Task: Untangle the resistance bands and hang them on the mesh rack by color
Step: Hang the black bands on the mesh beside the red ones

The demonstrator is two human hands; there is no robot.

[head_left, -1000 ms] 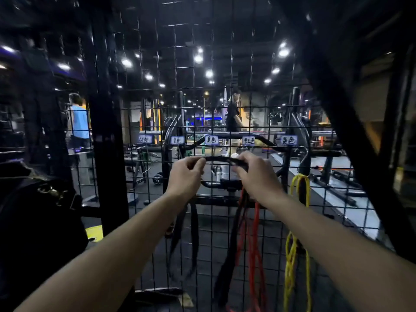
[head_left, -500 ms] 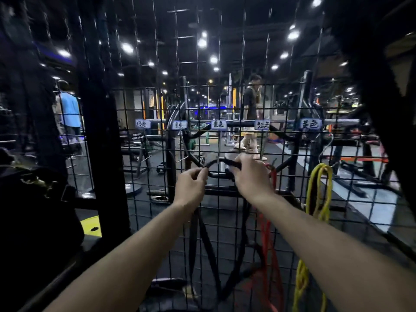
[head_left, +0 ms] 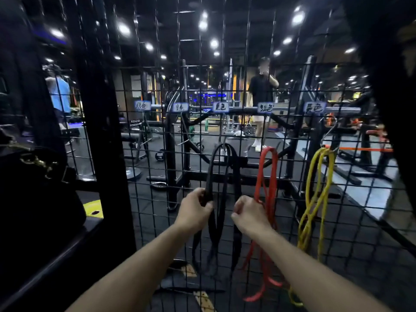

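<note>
The left hand (head_left: 195, 211) fingers (head_left: 203, 200) are clamping the hanging black band (head_left: 225, 167), seemingly straightening it beside the red band (head_left: 267, 174); the right hand (head_left: 248, 213) fingers (head_left: 238, 210) are curling together, apparently empty.

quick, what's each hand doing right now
Left hand: closed on a strand of the black band.
Right hand: fingers curled shut beside the red band; whether it grips anything cannot be told.
</note>
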